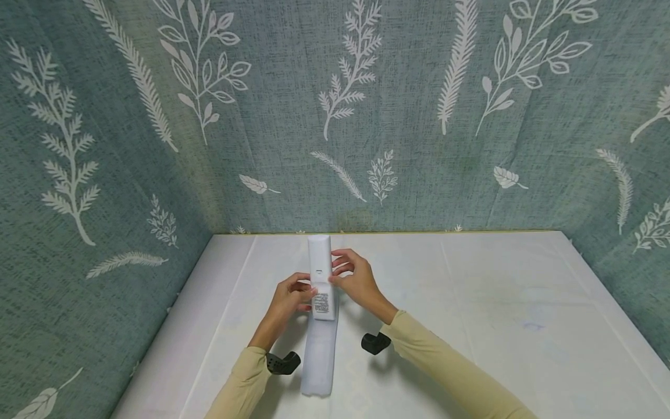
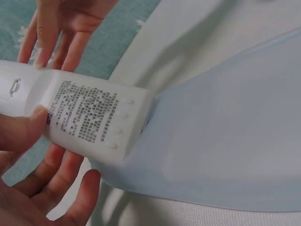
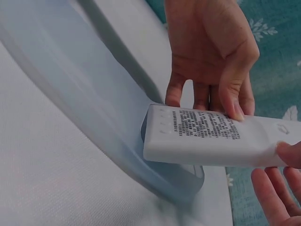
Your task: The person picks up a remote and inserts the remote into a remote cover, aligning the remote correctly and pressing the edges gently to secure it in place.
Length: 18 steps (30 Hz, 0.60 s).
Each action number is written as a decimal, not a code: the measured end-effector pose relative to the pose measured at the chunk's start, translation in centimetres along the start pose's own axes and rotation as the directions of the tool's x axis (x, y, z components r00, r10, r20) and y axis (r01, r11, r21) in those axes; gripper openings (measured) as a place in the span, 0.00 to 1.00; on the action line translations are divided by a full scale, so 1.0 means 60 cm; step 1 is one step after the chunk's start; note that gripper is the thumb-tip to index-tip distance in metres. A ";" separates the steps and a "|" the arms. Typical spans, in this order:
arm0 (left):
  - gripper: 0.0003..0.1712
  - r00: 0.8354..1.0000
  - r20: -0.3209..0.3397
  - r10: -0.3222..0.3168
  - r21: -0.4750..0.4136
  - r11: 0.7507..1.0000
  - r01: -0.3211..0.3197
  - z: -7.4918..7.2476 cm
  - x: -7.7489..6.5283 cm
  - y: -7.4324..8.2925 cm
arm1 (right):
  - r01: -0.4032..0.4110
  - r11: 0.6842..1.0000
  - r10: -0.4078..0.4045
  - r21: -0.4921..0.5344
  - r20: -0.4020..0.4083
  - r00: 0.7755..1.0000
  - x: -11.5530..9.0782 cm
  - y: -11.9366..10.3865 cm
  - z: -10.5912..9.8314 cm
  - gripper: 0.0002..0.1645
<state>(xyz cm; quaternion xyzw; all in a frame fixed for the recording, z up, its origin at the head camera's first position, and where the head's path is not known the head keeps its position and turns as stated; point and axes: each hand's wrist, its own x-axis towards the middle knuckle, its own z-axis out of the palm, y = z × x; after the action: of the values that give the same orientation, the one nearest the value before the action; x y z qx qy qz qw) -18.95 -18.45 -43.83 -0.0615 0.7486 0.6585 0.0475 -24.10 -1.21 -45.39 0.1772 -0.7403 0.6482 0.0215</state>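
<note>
Both hands hold a white remote control (image 1: 320, 256), back side up, with a printed label and small round feet at its near end. My left hand (image 1: 285, 299) pinches its left edge beside the label, thumb on top and fingers beneath, as the left wrist view shows. On the opposite edge, a little farther up, my right hand (image 1: 360, 282) grips it between thumb and fingers. Beneath the remote's label end lies a long translucent pale-blue sleeve (image 2: 221, 132), stretching toward me over the table. In the right wrist view the sleeve's rounded far end (image 3: 188, 186) shows under the remote.
A white cloth covers the table (image 1: 497, 326). Behind it hangs a green curtain (image 1: 419, 174) with white leaf patterns, which continues along both sides. A black wrist camera mount (image 1: 283, 364) sits at the left wrist, another mount (image 1: 375, 343) at the right.
</note>
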 end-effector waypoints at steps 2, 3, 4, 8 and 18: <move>0.16 1.000 -0.009 -0.005 0.013 1.000 0.005 0.000 -0.003 0.004 | -0.001 1.000 0.001 0.004 0.003 1.000 0.000 0.000 0.001 0.30; 0.16 1.000 -0.014 -0.006 0.017 1.000 0.006 0.000 -0.004 0.004 | 0.002 1.000 -0.002 0.008 0.006 1.000 -0.001 0.000 0.001 0.30; 0.16 1.000 -0.018 -0.009 0.021 1.000 0.009 0.000 -0.003 0.004 | 0.011 1.000 -0.012 0.012 0.009 1.000 -0.001 0.000 0.001 0.29; 0.16 0.999 -0.028 -0.024 0.025 0.999 0.025 -0.004 0.007 -0.010 | 0.022 0.999 -0.023 0.030 0.023 0.999 -0.003 -0.001 0.003 0.29; 0.18 0.997 -0.068 -0.036 0.006 0.999 0.036 -0.017 0.035 -0.053 | -0.014 1.000 0.014 0.007 0.088 0.996 -0.009 0.008 0.012 0.22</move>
<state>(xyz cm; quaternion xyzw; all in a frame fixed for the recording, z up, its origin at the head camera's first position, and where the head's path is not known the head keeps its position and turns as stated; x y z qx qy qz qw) -20.51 -19.95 -47.12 -0.0970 0.7510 0.6522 0.0342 -23.62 -1.76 -46.10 0.2002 -0.7394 0.6426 -0.0161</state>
